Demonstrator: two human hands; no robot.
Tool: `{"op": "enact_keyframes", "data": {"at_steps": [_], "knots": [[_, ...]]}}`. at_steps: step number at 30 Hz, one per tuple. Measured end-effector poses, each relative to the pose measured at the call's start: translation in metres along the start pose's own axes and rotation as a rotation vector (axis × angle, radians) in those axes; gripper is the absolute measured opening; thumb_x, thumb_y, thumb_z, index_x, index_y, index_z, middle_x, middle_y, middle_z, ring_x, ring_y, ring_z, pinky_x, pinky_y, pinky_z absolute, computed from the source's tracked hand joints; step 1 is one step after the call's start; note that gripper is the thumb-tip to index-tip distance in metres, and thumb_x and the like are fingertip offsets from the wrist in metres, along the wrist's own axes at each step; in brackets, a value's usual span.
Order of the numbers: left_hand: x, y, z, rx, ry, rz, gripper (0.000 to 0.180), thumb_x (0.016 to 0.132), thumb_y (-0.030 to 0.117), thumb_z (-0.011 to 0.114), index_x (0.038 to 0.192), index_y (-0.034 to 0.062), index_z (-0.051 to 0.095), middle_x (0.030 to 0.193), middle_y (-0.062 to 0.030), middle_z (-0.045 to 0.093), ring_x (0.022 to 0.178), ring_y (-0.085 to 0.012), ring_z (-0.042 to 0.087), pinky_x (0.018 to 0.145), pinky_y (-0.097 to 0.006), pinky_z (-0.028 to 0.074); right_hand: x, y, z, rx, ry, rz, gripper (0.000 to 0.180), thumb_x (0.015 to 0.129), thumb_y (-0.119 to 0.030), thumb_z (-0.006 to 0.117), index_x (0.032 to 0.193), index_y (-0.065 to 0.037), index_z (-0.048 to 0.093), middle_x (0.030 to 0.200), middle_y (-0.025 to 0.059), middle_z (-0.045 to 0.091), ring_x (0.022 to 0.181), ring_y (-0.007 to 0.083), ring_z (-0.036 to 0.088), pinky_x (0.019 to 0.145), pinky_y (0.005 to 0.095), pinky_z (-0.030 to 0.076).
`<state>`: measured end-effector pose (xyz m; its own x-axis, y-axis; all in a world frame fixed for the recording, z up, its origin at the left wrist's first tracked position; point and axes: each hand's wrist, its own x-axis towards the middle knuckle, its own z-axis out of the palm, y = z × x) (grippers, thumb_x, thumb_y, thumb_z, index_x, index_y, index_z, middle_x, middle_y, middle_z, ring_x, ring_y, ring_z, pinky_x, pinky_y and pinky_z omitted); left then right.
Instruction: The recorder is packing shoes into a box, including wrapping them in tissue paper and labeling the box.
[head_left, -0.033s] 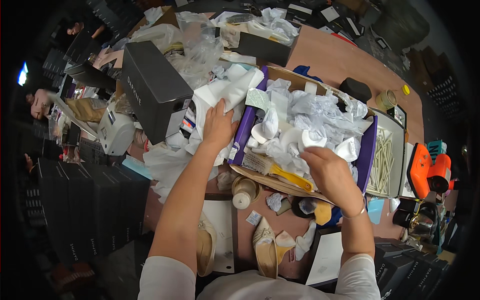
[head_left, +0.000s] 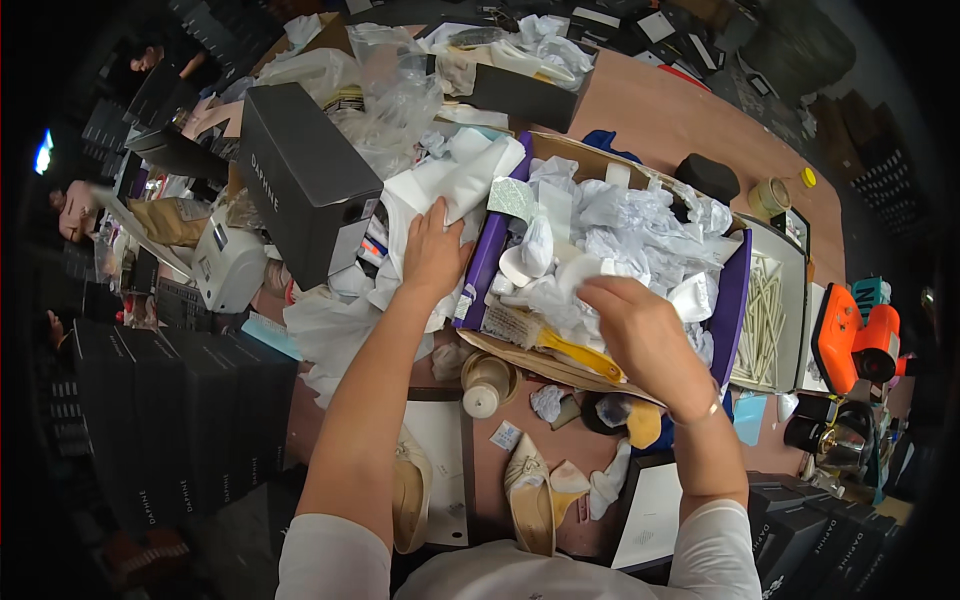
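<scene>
My left hand [head_left: 432, 255] lies flat, fingers stretched out, on a sheet of white tissue paper [head_left: 450, 180] just outside the left wall of a purple-lined cardboard box [head_left: 488, 262]. The box is stuffed with crumpled white paper [head_left: 640, 235]. My right hand [head_left: 645, 335] reaches into the box from the near side, its fingers curled down and pinching a wad of that paper. A yellow-handled tool [head_left: 575, 352] lies along the box's near edge, under my right wrist.
A black shoebox [head_left: 300, 175] stands left of my left hand, with a white device [head_left: 228, 265] beside it. Beige shoes [head_left: 530, 490] and a paper cup [head_left: 485, 385] lie near me. A tray of sticks [head_left: 765, 320] and an orange tool [head_left: 855, 335] sit to the right.
</scene>
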<state>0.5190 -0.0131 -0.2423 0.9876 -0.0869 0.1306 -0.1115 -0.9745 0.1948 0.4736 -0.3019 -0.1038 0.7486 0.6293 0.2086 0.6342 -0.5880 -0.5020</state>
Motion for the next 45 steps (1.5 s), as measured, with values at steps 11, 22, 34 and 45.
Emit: {"op": "enact_keyframes", "data": {"at_steps": [11, 22, 34, 45], "knots": [[0.001, 0.006, -0.003, -0.033, 0.006, -0.012, 0.036, 0.086, 0.024, 0.064, 0.115, 0.0024, 0.062, 0.141, -0.0229, 0.038, 0.131, -0.0327, 0.036, 0.111, -0.046, 0.026, 0.005, 0.08, 0.096, -0.408, -0.26, 0.14, 0.02, 0.074, -0.013, 0.064, 0.094, -0.014, 0.069, 0.093, 0.0052, 0.061, 0.096, 0.0241, 0.057, 0.08, 0.0402, 0.046], [0.002, 0.007, -0.003, -0.007, 0.005, -0.007, 0.036, 0.086, 0.023, 0.064, 0.116, 0.0026, 0.062, 0.142, -0.022, 0.038, 0.13, -0.0315, 0.038, 0.111, -0.046, 0.027, -0.035, 0.078, 0.076, -0.598, -0.173, 0.131, 0.016, 0.08, -0.018, 0.064, 0.094, -0.01, 0.067, 0.094, 0.0062, 0.063, 0.101, 0.024, 0.056, 0.096, 0.0458, 0.036], [0.001, 0.006, -0.001, -0.009, 0.026, -0.004, 0.036, 0.086, 0.023, 0.065, 0.115, 0.0026, 0.063, 0.141, -0.0223, 0.038, 0.129, -0.0317, 0.04, 0.111, -0.046, 0.027, 0.04, 0.083, 0.15, -0.21, -0.308, 0.104, 0.029, 0.08, -0.021, 0.067, 0.103, -0.005, 0.057, 0.091, 0.0156, 0.064, 0.086, 0.032, 0.064, 0.078, 0.0414, 0.051], [0.0, 0.006, 0.003, 0.005, 0.078, 0.006, 0.036, 0.084, 0.023, 0.066, 0.113, 0.0022, 0.064, 0.139, -0.0228, 0.041, 0.124, -0.0342, 0.045, 0.109, -0.047, 0.03, 0.046, 0.055, 0.067, -0.076, -0.261, 0.083, 0.037, 0.078, -0.023, 0.072, 0.105, -0.004, 0.056, 0.094, 0.0171, 0.064, 0.091, 0.0354, 0.062, 0.077, 0.042, 0.05]]}}
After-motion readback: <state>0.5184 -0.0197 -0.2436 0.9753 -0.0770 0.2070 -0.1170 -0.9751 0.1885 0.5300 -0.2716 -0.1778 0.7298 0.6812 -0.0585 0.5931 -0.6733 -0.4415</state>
